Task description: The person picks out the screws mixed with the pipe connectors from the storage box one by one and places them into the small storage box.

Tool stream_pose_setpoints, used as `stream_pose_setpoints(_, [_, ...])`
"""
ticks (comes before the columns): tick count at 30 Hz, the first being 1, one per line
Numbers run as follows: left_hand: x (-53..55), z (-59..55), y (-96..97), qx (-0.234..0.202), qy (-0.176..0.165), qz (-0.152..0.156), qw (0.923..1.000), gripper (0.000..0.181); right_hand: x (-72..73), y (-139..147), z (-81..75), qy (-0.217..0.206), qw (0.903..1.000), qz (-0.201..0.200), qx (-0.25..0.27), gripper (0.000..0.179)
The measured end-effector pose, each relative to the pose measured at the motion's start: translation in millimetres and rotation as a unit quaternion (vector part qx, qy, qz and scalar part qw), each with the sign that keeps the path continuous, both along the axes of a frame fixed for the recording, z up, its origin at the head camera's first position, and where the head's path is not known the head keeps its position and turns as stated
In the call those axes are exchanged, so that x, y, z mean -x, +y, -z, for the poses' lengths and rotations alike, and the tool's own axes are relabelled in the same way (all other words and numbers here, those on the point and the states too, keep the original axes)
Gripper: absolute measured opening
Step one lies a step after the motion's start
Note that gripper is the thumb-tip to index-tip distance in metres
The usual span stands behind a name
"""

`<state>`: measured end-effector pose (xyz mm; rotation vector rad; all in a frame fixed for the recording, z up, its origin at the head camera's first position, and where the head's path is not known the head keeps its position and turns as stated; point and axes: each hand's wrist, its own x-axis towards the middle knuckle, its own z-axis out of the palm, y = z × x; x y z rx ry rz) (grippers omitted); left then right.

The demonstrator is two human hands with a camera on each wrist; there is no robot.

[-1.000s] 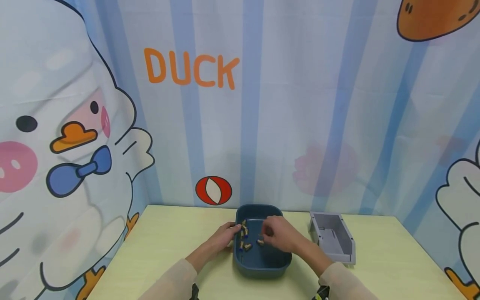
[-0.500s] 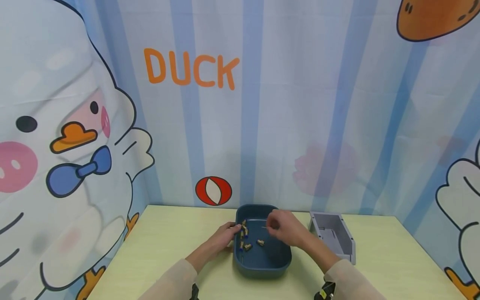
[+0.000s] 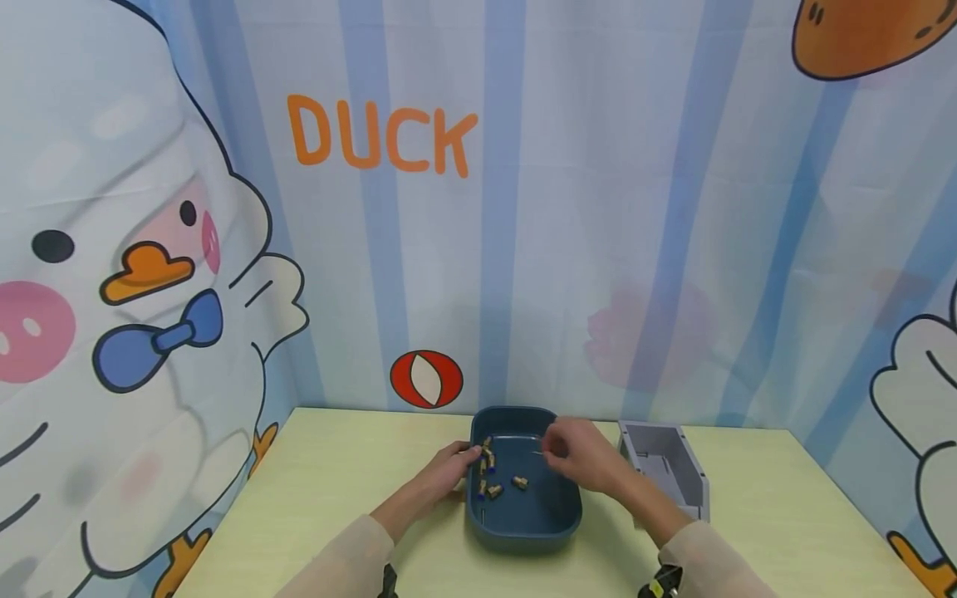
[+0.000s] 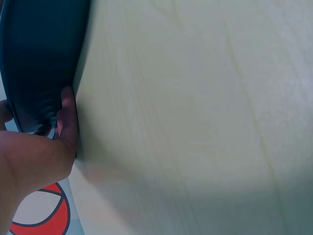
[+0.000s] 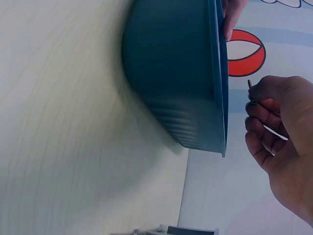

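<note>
A dark blue-green plastic basin [image 3: 523, 519] stands on the table with several brass fittings [image 3: 484, 477], some with blue parts, along its left side. One more brass fitting [image 3: 519, 482] lies alone near the basin's middle. My left hand [image 3: 444, 470] grips the basin's left wall, thumb over the rim and fingers outside, as the left wrist view also shows. Above the basin's right rim, my right hand [image 3: 586, 455] pinches a small thin screw [image 5: 250, 90] between thumb and index finger. The right wrist view shows its threaded end pointing out from the fingertips.
Right of the basin stands a grey open-front bin [image 3: 669, 469] with a few thin dark pieces inside. The pale wooden table [image 3: 359, 465] reaches back to a printed curtain [image 3: 568, 249]. A dark thin piece [image 3: 482, 517] lies at the basin's lower left.
My right hand has lifted away from the lone fitting and moved up and right toward the basin's right rim, carrying the screw. The left hand and basin have stayed in place.
</note>
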<state>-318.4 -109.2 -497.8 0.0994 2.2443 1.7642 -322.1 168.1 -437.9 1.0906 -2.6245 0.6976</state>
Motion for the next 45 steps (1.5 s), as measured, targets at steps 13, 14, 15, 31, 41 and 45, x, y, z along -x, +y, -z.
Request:
stream_pose_setpoints(13, [-0.7,0.4,-0.6,-0.001,0.002,0.005,1.0,0.059,-3.0,22,-4.6,0.006,0.9999,0.012,0.008,0.012])
stream_pose_setpoints(14, [-0.7,0.3,-0.5,-0.001,0.002,0.005,1.0,0.059,-3.1,23,-5.1,0.006,0.9998,0.014,0.01,0.011])
stream_pose_setpoints(15, [-0.8,0.1,-0.5,-0.001,0.001,0.004,1.0,0.059,-3.1,25,-5.7,0.006,0.9998,0.014,0.013,0.011])
stream_pose_setpoints(31, [-1.7,-0.3,0.2,-0.007,0.005,0.006,0.9999,0.058,-13.2,61,-13.8,-0.01,0.9978,0.059,0.029,0.015])
stream_pose_setpoints(41, [-1.1,-1.2,-0.7,-0.005,0.0,0.005,1.0,0.06,-12.0,76,-13.6,-0.001,0.9964,0.071,0.046,0.013])
stream_pose_setpoints(45, [-1.1,-1.1,-0.6,-0.004,0.0,0.005,1.0,0.059,-13.0,77,-16.4,0.004,0.9962,0.073,0.048,0.012])
